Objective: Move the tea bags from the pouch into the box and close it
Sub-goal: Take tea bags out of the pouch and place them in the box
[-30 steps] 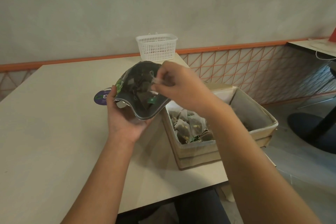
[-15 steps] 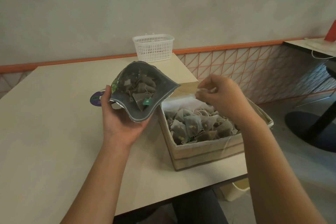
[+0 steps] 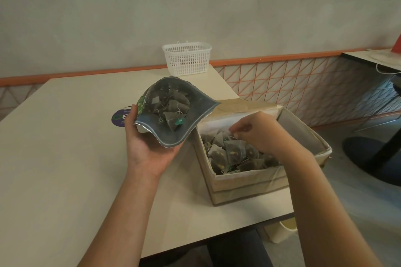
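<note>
The beige table point(image 3: 65, 180) carries 1 open box point(image 3: 249, 184), 1 white basket point(image 3: 187, 58) and 1 purple disc point(image 3: 118, 117).

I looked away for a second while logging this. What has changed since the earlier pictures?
The right hand left the pouch mouth, crossed to the box and lowered a pinched tea bag onto the pile inside. The left hand stays gripping the open pouch; box open, white basket unmoved.
</note>
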